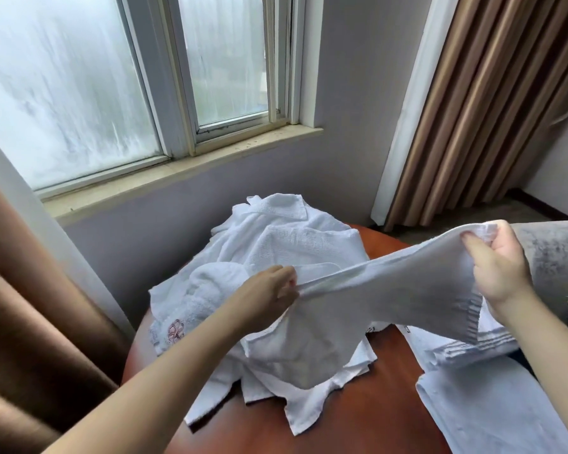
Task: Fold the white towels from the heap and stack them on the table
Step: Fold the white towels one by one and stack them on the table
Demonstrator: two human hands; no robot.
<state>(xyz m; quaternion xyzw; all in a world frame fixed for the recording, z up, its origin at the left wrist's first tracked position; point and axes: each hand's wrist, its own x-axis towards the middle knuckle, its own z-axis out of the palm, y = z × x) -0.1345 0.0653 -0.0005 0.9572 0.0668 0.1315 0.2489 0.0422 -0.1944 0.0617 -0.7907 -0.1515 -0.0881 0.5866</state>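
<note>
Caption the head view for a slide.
Left hand and right hand stretch a white terry towel over the heap of white towels on the round reddish-brown wooden table.

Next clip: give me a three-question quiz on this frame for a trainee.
1. True or false: the left hand holds nothing.
2. The heap of towels lies on: A a bed, B the round table, C a shelf.
3. Which hand holds the stretched towel at its higher end?
Key: 1 false, it pinches the towel; 2 B; 3 the right hand.
</note>
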